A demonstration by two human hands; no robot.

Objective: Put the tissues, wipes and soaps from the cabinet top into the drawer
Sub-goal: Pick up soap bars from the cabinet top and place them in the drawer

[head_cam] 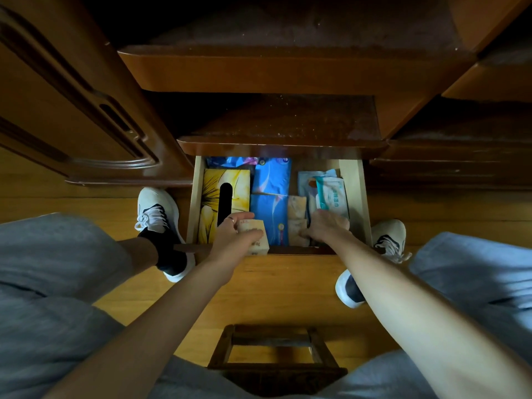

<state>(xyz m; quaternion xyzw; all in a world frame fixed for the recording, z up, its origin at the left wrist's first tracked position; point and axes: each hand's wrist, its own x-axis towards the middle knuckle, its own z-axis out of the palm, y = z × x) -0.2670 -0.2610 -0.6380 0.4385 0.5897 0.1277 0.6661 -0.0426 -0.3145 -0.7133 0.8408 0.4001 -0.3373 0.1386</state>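
Observation:
The pale wooden drawer [355, 197] stands pulled out below the cabinet top [282, 122]. Inside lie a yellow tissue box [211, 194] at the left, blue tissue packs [270, 194] in the middle, beige soap packets [297, 214] beside them and white wipes packs [331, 194] at the right. My left hand [233, 240] grips a small beige soap box [254, 234] over the drawer's near left part. My right hand [328, 226] reaches down among the soap packets and wipes at the drawer's near right; its fingertips are hidden.
Dark wooden cabinet doors [72, 110] rise on the left and more drawer fronts [460, 162] on the right. My feet in white shoes [157, 214] flank the drawer on the wooden floor. A small wooden stool [273, 367] sits under me.

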